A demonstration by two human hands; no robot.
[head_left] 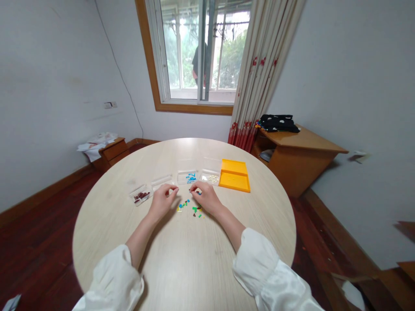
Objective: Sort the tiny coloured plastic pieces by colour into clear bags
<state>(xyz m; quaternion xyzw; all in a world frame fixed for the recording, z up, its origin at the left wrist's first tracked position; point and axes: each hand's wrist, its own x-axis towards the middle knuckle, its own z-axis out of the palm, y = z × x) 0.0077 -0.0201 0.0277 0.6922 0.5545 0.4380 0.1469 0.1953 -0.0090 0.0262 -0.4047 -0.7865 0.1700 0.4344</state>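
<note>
My left hand [163,199] rests on the round table [181,255] with its fingers curled in a pinch; what it holds is too small to name. My right hand [205,196] lies beside it, fingertips pressed together on a tiny piece I cannot make out. Between and just below the hands lies a scatter of small coloured pieces [190,208] in blue, green, yellow and red. Beyond the hands stands a row of clear trays: one with dark red pieces [141,196], one that looks bare [161,180], one with blue pieces [190,177], one with pale pieces [212,177].
An orange tray [234,175] lies right of the clear trays. A wooden cabinet [296,157] with dark cloth on it stands at the right, a low wooden stand [112,149] with papers at the left. Window and curtain are behind the table.
</note>
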